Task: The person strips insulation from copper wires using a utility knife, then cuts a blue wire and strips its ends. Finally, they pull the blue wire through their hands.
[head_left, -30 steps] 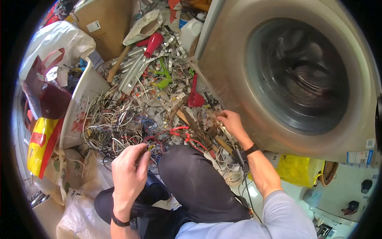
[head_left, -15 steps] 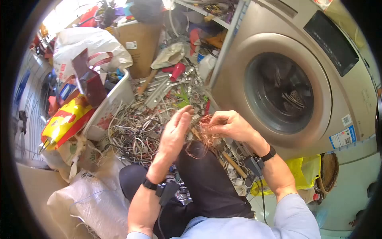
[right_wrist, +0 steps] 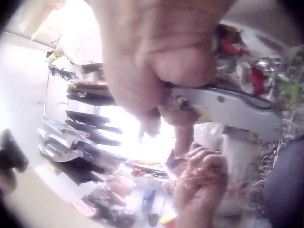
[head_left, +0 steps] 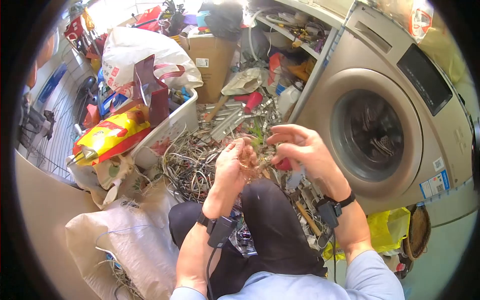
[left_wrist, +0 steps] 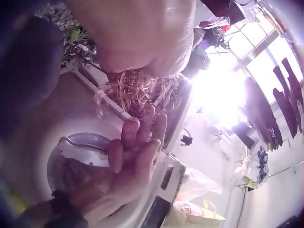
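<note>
My left hand [head_left: 230, 162] grips a loose tangle of thin copper wire [head_left: 247, 161]. The left wrist view shows the coppery strands [left_wrist: 137, 90] spilling out below the palm. Just to the right, my right hand [head_left: 307, 155] is raised with its upper fingers spread toward the wire. A grey-handled knife [right_wrist: 237, 111] juts from under the right palm in the right wrist view, its inner end hidden by the hand. Both hands are above the knees, over a heap of scrap cables [head_left: 192, 167].
A washing machine [head_left: 320, 107] stands at the right. To the left is a white bin [head_left: 172, 130] with bags on top, behind a woven sack [head_left: 120, 245]. A cardboard box [head_left: 212, 65], metal strips [head_left: 232, 122] and a red hair dryer [head_left: 254, 101] lie farther back. A wooden handle [head_left: 308, 218] lies beside the right knee.
The right hand has brought copper wire up from the floor, and the left hand now holds it. The right hand has drawn off to the right with its fingers spreading. The head view has tilted up.
</note>
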Action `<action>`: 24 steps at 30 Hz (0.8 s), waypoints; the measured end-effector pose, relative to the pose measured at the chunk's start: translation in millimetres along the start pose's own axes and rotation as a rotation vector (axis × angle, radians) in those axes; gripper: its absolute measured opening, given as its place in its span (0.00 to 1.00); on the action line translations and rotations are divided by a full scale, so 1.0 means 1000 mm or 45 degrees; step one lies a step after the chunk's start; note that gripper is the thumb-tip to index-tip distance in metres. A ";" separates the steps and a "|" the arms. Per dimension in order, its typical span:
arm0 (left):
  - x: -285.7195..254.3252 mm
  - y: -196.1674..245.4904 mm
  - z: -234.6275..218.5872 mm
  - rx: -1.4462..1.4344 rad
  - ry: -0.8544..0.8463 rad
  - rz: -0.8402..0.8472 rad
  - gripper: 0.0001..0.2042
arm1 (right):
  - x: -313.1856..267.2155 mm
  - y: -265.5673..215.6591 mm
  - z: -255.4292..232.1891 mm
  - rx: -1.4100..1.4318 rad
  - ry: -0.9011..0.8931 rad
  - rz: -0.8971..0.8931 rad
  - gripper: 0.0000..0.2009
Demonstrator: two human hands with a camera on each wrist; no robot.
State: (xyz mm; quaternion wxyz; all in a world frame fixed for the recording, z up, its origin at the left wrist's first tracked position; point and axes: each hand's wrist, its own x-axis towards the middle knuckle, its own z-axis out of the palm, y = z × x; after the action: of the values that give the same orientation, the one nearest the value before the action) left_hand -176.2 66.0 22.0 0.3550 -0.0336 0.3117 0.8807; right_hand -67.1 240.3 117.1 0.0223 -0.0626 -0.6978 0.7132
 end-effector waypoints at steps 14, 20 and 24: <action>-0.007 0.013 0.002 -0.005 -0.017 0.213 0.07 | -0.014 0.033 0.058 -0.145 -0.120 0.197 0.24; -0.007 -0.017 -0.004 0.001 -0.120 0.023 0.11 | -0.001 0.051 0.066 -0.152 0.051 -0.049 0.20; -0.013 -0.020 0.008 -0.099 -0.196 -0.143 0.15 | 0.006 0.073 0.057 -0.138 0.274 -0.382 0.14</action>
State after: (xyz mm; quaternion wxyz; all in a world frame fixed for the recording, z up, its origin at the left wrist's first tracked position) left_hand -152.2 73.2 21.7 0.4252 0.0031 0.2468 0.8708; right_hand -75.6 182.4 45.3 0.1995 -0.0348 -0.7303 0.6525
